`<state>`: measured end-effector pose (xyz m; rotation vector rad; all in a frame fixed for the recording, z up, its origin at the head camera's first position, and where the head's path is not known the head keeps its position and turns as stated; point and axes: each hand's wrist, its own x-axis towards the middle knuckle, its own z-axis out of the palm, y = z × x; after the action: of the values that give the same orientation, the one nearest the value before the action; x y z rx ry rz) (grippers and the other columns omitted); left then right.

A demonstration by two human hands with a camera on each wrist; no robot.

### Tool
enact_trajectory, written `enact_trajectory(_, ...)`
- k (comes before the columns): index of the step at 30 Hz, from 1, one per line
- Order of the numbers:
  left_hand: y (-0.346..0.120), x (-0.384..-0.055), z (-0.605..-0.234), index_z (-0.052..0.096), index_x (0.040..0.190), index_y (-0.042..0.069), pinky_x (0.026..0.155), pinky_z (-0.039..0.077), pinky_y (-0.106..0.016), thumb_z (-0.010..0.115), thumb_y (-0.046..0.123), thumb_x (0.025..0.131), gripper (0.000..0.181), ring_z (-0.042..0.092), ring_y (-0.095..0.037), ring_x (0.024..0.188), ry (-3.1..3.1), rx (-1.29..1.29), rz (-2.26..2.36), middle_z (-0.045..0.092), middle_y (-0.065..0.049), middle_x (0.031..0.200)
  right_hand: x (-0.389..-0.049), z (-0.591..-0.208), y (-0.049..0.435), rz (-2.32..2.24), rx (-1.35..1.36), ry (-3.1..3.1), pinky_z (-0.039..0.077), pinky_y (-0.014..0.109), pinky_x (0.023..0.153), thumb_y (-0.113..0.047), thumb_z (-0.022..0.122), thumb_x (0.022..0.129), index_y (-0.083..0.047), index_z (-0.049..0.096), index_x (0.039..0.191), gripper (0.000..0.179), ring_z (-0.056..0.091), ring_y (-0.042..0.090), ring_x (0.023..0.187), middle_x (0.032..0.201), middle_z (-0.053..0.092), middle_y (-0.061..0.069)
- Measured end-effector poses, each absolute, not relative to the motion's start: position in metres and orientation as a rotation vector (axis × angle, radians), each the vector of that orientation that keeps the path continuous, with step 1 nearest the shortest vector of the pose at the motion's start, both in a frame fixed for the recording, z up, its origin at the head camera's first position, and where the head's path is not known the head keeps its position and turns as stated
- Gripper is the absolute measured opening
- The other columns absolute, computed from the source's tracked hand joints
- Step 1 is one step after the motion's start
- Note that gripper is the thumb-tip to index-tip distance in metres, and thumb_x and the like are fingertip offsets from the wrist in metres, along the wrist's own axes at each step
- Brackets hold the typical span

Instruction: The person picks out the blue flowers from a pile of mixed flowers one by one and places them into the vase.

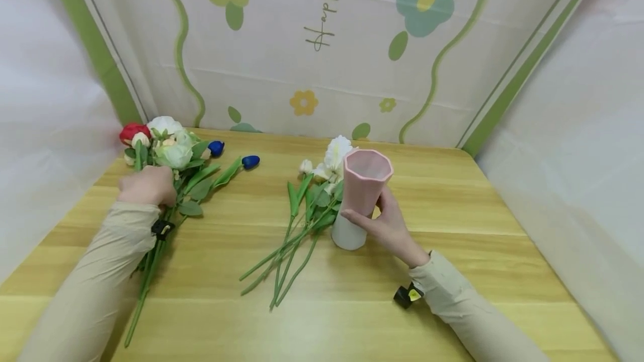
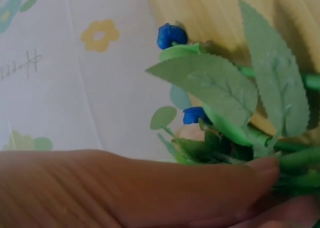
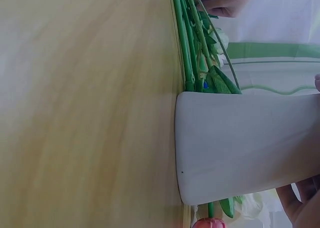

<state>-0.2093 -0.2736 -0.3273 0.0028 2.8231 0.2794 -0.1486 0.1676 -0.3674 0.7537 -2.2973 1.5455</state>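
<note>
At the table's left side my left hand (image 1: 148, 185) grips the stems of an artificial flower bunch (image 1: 173, 155) with red, white, pale green and blue heads. In the left wrist view the thumb (image 2: 215, 185) lies across the green stems, below serrated leaves (image 2: 280, 73). My right hand (image 1: 384, 225) holds a vase (image 1: 359, 189), pink above and white below, with thumb and fingers round its middle. The vase stands upright, its wide faceted mouth facing up. In the right wrist view its white lower part (image 3: 240, 145) sits at the table surface.
White flowers (image 1: 336, 158) with long green stems (image 1: 282, 261) lie just left of the vase, partly behind it. A pinkish-red flower head (image 3: 209, 223) shows beyond the vase in the right wrist view. A printed cloth (image 1: 312, 71) hangs along the back edge of the wooden table (image 1: 453, 306).
</note>
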Motion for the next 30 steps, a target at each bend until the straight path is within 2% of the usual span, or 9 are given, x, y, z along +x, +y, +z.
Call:
enact_trajectory(3,-0.272,-0.212,-0.33,0.06,0.088,-0.003,0.068,0.043,-0.062,0.061,0.005,0.08,0.012,0.058,-0.04,0.081,2.865,0.001,0.264,0.06,-0.026,0.09,-0.149,-0.366,0.167,1.543,0.744,-2.298,0.046,0.039,0.091,0.006,0.078,0.079,0.003,0.044,0.136,0.066,0.057,0.025,0.11,0.125,0.057,0.015)
enact_trajectory(8,-0.269,-0.214,-0.333,0.061,0.084,-0.002,0.067,0.043,-0.064,0.059,0.006,0.083,0.008,0.06,-0.044,0.084,2.912,0.024,0.242,0.061,-0.031,0.093,-0.148,-0.367,0.168,1.555,0.739,-2.306,0.046,0.038,0.091,0.006,0.078,0.08,0.003,0.044,0.136,0.066,0.057,0.025,0.109,0.125,0.057,0.015)
enact_trajectory(14,-0.266,-0.214,-0.337,0.064,0.092,-0.008,0.064,0.046,-0.063,0.056,0.007,0.086,0.018,0.06,-0.05,0.085,2.957,0.023,0.228,0.06,-0.037,0.097,-0.148,-0.366,0.167,1.543,0.745,-2.301,0.045,0.038,0.092,0.007,0.078,0.079,0.004,0.044,0.136,0.066,0.056,0.026,0.11,0.126,0.056,0.016)
enact_trajectory(21,-0.264,-0.214,-0.34,0.063,0.097,-0.012,0.064,0.045,-0.065,0.054,0.008,0.088,0.023,0.06,-0.054,0.085,3.001,0.006,0.253,0.059,-0.039,0.098,-0.148,-0.365,0.165,1.534,0.751,-2.291,0.045,0.036,0.091,0.007,0.078,0.078,0.005,0.044,0.135,0.065,0.056,0.025,0.109,0.125,0.057,0.016)
enact_trajectory(30,-0.265,-0.217,-0.343,0.063,0.092,-0.01,0.061,0.046,-0.064,0.054,0.007,0.087,0.02,0.06,-0.054,0.082,3.039,0.015,0.251,0.06,-0.038,0.096,-0.169,-0.394,0.178,1.569,0.77,-2.271,0.045,0.038,0.093,0.002,0.081,0.079,-0.008,0.045,0.139,0.071,0.056,0.023,0.112,0.128,0.056,0.006)
